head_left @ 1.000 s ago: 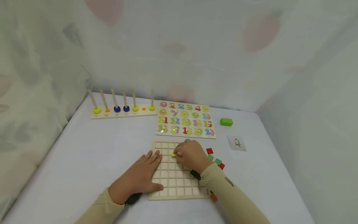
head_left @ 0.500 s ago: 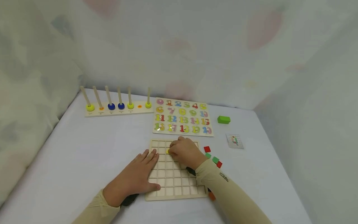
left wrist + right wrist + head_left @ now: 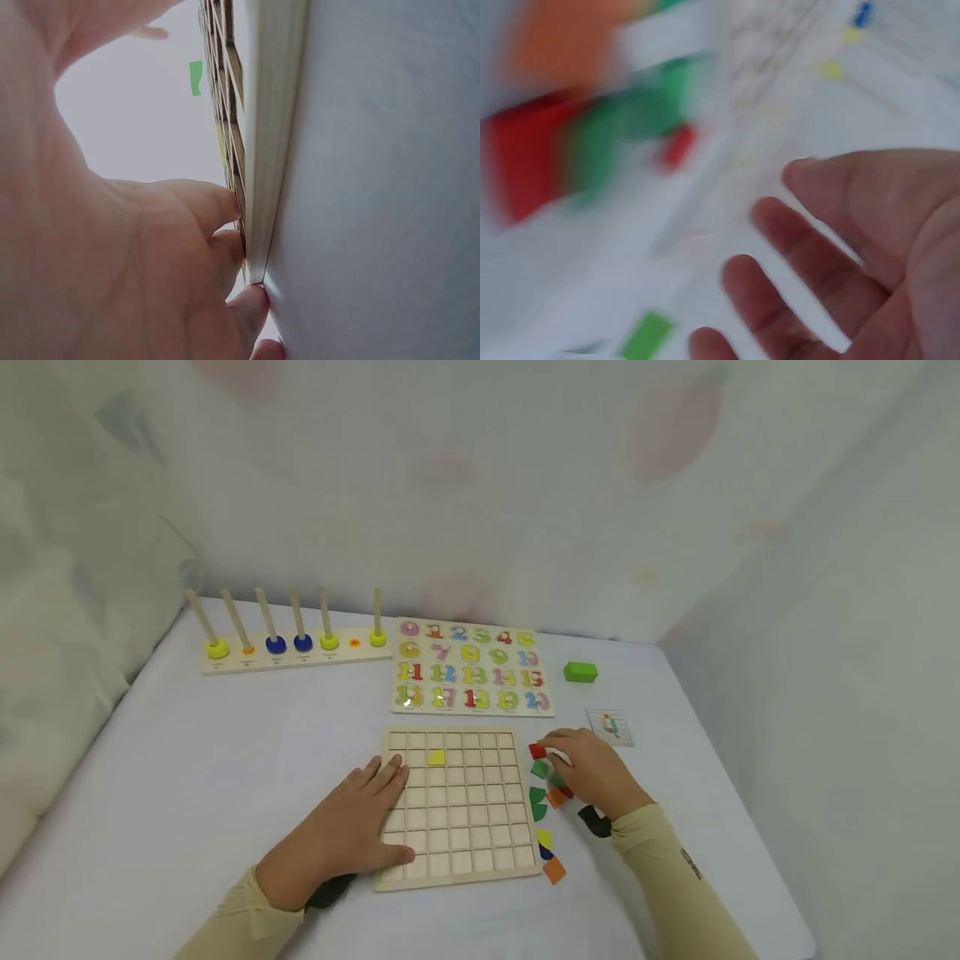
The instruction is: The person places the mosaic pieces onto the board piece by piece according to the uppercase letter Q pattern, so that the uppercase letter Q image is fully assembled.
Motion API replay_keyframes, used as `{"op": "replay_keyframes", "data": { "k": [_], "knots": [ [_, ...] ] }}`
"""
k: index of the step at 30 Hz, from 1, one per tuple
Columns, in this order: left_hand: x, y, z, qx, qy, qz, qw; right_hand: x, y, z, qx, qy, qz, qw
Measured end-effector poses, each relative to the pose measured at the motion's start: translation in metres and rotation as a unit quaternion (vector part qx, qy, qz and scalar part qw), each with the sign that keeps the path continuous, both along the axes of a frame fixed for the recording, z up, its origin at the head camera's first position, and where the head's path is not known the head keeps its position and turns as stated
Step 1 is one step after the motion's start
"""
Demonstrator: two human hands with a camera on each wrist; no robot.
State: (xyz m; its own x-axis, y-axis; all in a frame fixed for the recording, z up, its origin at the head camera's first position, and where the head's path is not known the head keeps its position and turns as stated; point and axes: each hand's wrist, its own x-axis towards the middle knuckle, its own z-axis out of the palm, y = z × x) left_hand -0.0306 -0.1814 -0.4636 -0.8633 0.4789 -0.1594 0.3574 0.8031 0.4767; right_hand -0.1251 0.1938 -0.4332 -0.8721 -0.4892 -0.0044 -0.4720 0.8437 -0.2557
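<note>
The wooden grid board lies on the white table, divided into many small square cells. A yellow tile sits in a cell near its top edge. My left hand rests spread on the board's left side, thumb on the lower cells; in the left wrist view its fingers touch the board's edge. To the right of the board, my right hand hovers over loose tiles, fingertips close to a red tile. Nothing shows between its parted fingers in the blurred right wrist view.
Green tiles, orange tiles and a yellow piece lie along the board's right edge. Behind stand a peg counting frame and a number puzzle. A green block and a pattern card lie at right.
My right hand has let go of the yellow tile, leaving it in a cell, and moved right to the loose tiles. The left hand stays on the board; the head view shifted slightly.
</note>
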Motion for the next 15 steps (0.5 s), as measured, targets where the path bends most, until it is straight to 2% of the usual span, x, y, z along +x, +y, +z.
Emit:
{"op": "replay_keyframes", "data": {
  "k": [4,6,8,11,13,15],
  "knots": [
    [0.001,-0.005,-0.004,-0.002,0.000,0.004,1.0000,-0.013,0.008,-0.026,0.034,0.008,0.027,0.9990],
    [0.002,-0.007,-0.006,0.001,0.003,0.007,1.0000,-0.021,0.004,-0.032,0.043,0.021,0.045,0.9978],
    [0.001,-0.009,-0.008,0.011,0.007,0.007,0.9999,-0.027,-0.003,-0.032,0.048,0.043,0.057,0.9963],
    [0.000,-0.008,-0.009,0.015,0.011,0.005,0.9998,-0.032,-0.012,-0.024,0.053,0.065,0.047,0.9953],
    [-0.001,-0.006,-0.010,0.012,0.012,0.000,0.9999,-0.030,-0.020,-0.016,0.045,0.058,0.036,0.9966],
    [-0.002,-0.002,-0.009,0.005,0.013,-0.003,0.9999,-0.027,-0.032,-0.009,0.038,0.055,0.048,0.9966]
  ]
}}
